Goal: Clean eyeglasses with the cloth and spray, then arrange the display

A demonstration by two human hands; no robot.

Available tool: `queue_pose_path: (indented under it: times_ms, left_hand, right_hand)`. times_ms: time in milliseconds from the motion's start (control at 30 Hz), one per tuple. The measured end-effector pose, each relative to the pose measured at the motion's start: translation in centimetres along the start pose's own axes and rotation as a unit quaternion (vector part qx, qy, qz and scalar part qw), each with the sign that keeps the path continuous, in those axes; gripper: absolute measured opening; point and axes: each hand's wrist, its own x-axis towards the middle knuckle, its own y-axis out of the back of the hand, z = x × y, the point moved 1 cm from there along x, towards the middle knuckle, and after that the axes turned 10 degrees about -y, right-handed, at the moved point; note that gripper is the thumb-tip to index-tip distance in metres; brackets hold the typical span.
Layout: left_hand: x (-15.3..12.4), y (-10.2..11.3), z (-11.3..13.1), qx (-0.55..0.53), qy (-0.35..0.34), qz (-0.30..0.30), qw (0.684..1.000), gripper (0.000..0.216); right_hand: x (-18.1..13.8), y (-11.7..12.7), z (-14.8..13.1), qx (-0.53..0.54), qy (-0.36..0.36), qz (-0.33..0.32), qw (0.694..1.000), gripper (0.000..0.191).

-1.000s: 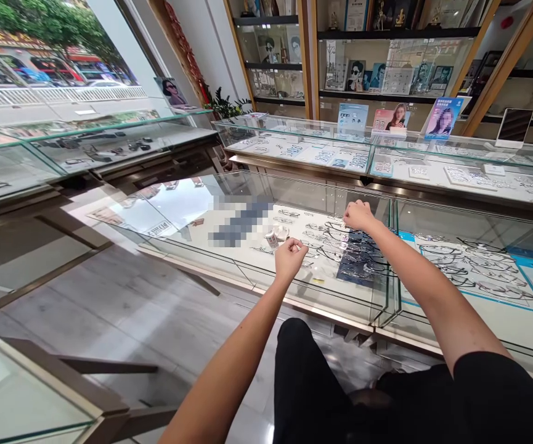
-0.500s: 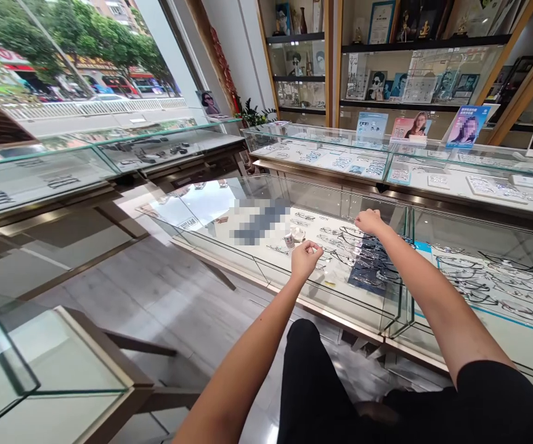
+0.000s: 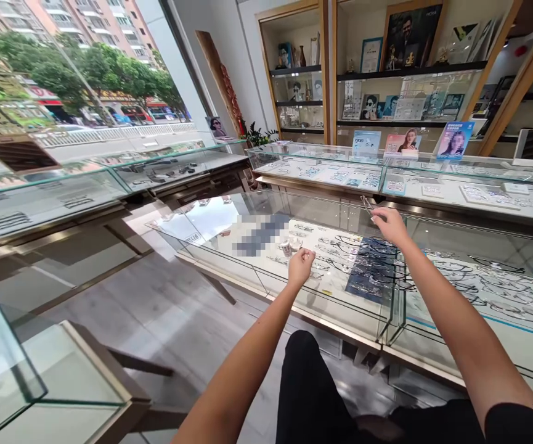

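My right hand (image 3: 390, 226) is raised over the far side of the glass showcase (image 3: 266, 271), its fingers pinched on what looks like a thin-rimmed pair of glasses (image 3: 366, 203). Fine detail of that pair is too small to make out. My left hand (image 3: 300, 266) is closed in a pinch over the front part of the showcase; whatever its fingertips hold is hidden. Just beyond it are a small white printed cup (image 3: 286, 248) and a whitish object beside it. Rows of eyeglasses (image 3: 340, 253) lie between and below my hands, some over a dark blue panel (image 3: 363, 287).
More glasses fill the adjoining case (image 3: 492, 290) at right. Behind run further glass counters (image 3: 312, 166) with upright advertising cards (image 3: 453, 140). A glass-topped stand (image 3: 76, 370) is at lower left. My knee (image 3: 305, 364) is close to the showcase front.
My right hand has turned and lifted a little, and the thin glasses now show beyond its fingertips. My left hand stays nearly in place, its fingers closer together. The view has tilted slightly upward.
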Motion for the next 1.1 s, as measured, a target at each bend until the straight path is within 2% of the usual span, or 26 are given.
queue_pose_path:
  times_ms: [67,167,300,500,633,700,767,967,1100]
  left_hand:
    - [0.1,0.2,-0.3,0.002,-0.006,0.004,1.000,0.032]
    - [0.3,0.6,-0.5,0.003,-0.014,0.009,1.000,0.036]
    - [0.6,1.2,-0.6,0.006,-0.019,0.018,1.000,0.042]
    - [0.3,2.6,0.0,-0.008,-0.034,0.011,0.999,0.051]
    - [0.5,2.4,1.8,-0.033,-0.062,-0.015,0.997,0.055]
    - [1.0,1.2,3.4,-0.056,-0.085,-0.035,0.994,0.054]
    - [1.8,-0.9,5.7,-0.086,-0.115,-0.059,0.988,0.053]
    - [3.6,-9.6,13.0,-0.182,-0.202,-0.131,0.954,0.045]
    - [3.9,-13.5,15.2,-0.230,-0.231,-0.153,0.933,0.039]
  right_hand:
    - [-1.4,1.7,1.9,0.079,-0.001,0.028,0.996,0.039]
    - [-3.6,4.1,5.1,0.228,-0.021,0.059,0.972,0.032]
    - [-5.8,6.1,8.1,0.315,-0.064,0.096,0.942,0.028]
    - [-6.5,5.8,8.9,0.349,-0.087,0.108,0.927,0.031]
    - [-6.3,4.7,8.6,0.354,-0.085,0.114,0.924,0.032]
    - [-6.3,4.3,8.6,0.358,-0.082,0.117,0.923,0.032]
    - [-6.5,4.0,8.4,0.360,-0.079,0.121,0.922,0.031]
    - [-7.6,3.4,7.6,0.342,-0.066,0.159,0.924,0.027]
    - [-8.2,3.3,7.0,0.315,-0.060,0.188,0.928,0.027]
